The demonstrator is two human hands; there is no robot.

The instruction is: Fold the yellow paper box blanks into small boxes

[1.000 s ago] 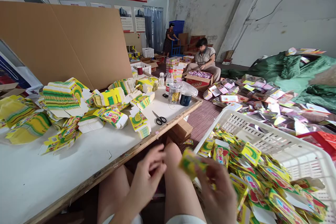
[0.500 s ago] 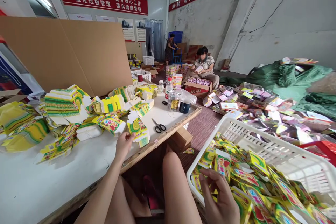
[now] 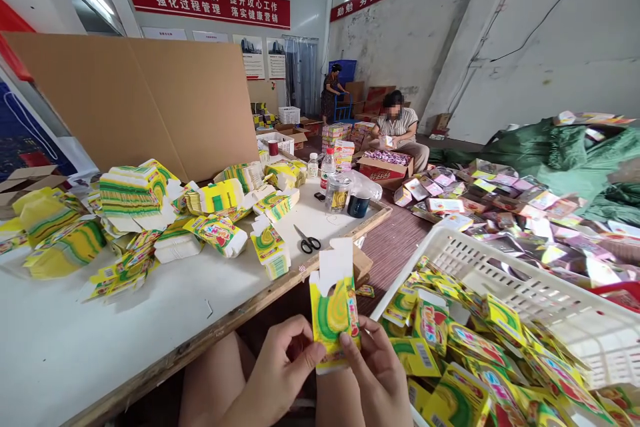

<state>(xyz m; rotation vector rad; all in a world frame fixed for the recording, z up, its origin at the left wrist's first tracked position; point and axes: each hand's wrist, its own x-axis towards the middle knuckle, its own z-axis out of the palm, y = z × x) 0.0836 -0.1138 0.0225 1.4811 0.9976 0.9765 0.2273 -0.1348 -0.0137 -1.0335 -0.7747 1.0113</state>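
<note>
Both my hands hold one small yellow-green carton (image 3: 334, 310) upright above my lap, its white top flaps standing open. My left hand (image 3: 285, 367) pinches its lower left edge between thumb and fingers. On the other side, my right hand (image 3: 375, 367) has the thumb on the front and the fingers behind the right edge. A few flat cartons (image 3: 271, 250) lie near the table edge, beside black-handled scissors (image 3: 307, 240). To my right, a white plastic basket (image 3: 480, 267) holds many yellow cartons.
Stacks of yellow cartons (image 3: 135, 197) cover the left of the white table (image 3: 150, 340). A bottle (image 3: 327, 167), a clear jar (image 3: 337, 195) and a dark mug (image 3: 358, 205) stand at its far end. Two people work beyond, near a heap of pinkish boxes (image 3: 480, 193).
My left hand has brought a carton from the table to above my lap. My right hand has left the basket's side and now grips that carton too. The view has shifted slightly.
</note>
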